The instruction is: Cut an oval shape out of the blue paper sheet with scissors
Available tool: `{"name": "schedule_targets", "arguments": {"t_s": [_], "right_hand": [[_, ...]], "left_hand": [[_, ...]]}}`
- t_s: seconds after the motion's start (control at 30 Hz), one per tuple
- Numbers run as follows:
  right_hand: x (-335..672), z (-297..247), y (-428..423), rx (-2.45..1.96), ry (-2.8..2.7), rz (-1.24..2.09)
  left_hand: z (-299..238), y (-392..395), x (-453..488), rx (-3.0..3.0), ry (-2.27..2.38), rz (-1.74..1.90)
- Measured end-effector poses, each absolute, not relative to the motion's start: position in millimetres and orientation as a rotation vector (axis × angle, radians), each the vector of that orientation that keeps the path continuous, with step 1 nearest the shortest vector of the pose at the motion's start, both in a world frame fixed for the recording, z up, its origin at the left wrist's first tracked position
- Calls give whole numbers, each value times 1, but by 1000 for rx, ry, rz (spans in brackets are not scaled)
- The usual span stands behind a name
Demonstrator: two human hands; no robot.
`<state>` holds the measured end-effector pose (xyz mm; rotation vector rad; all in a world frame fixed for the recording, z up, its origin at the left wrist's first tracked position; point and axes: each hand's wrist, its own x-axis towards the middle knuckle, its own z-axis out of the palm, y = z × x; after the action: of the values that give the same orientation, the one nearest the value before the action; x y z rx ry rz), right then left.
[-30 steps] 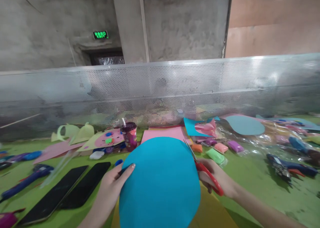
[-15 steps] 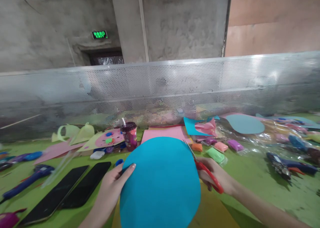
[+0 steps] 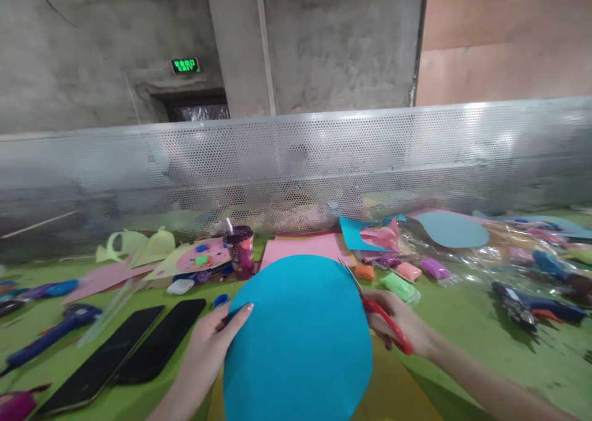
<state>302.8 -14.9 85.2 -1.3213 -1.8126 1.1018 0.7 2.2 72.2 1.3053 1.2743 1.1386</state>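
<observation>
A large rounded sheet of blue paper (image 3: 298, 341) is held up in front of me, above a yellow sheet (image 3: 398, 387) on the green table. My left hand (image 3: 217, 338) pinches its left edge, thumb on top and fingers behind. In my right hand (image 3: 395, 319) is a pair of red-handled scissors (image 3: 386, 322), with fingers through the handles. The scissor blades lie along the paper's upper right edge, pointing up and left. Whether they touch the paper there I cannot tell.
Two black phones (image 3: 160, 341) and a blue glue gun (image 3: 55, 335) lie at left. Behind the paper stand a drink cup (image 3: 239, 251) and pink sheets (image 3: 300, 248). Clay packets (image 3: 400, 287) and a second glue gun (image 3: 550, 307) are at right. A perforated metal panel (image 3: 296, 168) borders the back.
The blue paper and my left hand have shifted very slightly to the right. The scissors and my right hand are almost where they were.
</observation>
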Motion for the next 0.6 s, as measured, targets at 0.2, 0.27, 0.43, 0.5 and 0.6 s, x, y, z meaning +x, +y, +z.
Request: {"name": "schedule_targets", "arguments": {"t_s": [0.2,0.27,0.43,0.5,0.6], "right_hand": [[303,83,-14,-1369,-1798,1089],[303,84,-14,-1382,-1800,1089],[302,86,-15,-1396,-1819,1076],[302,85,-15,-1397,-1831,1080],[302,83,-15,-1374,-1846,1081]], "left_hand": [[73,3,0,1355,1311,1152],[73,4,-1,1363,1319,1139],[73,5,-3,1355,1320,1103],[73,6,-5,1332,1306,1107],[74,7,-8,1320,1283,1120]]}}
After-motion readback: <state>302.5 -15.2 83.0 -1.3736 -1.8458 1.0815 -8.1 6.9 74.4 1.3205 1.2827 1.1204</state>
